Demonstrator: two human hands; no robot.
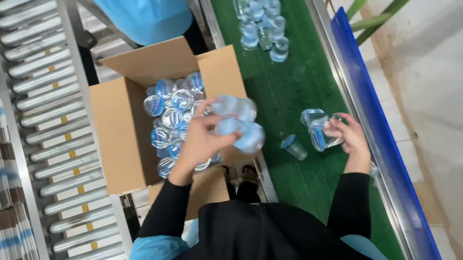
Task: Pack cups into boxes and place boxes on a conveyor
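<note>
My left hand [201, 141] grips a bunch of sealed clear plastic water cups [237, 122] with blue foil lids, held over the right edge of an open cardboard box [120, 135]. Inside the box lie several more sealed cups [171, 117], lids up. My right hand [352, 137] holds two or three cups [319, 131] above the green conveyor belt [292, 86]. One single cup [294, 147] lies on the belt between my hands.
A cluster of cups [260, 19] stands farther up the belt. A roller conveyor [49, 127] runs along the left, with stacks of flat cartons [3, 207] beside it. A blue rail [377, 134] borders the belt's right side. Another person in light blue [143, 14] stands beyond the box.
</note>
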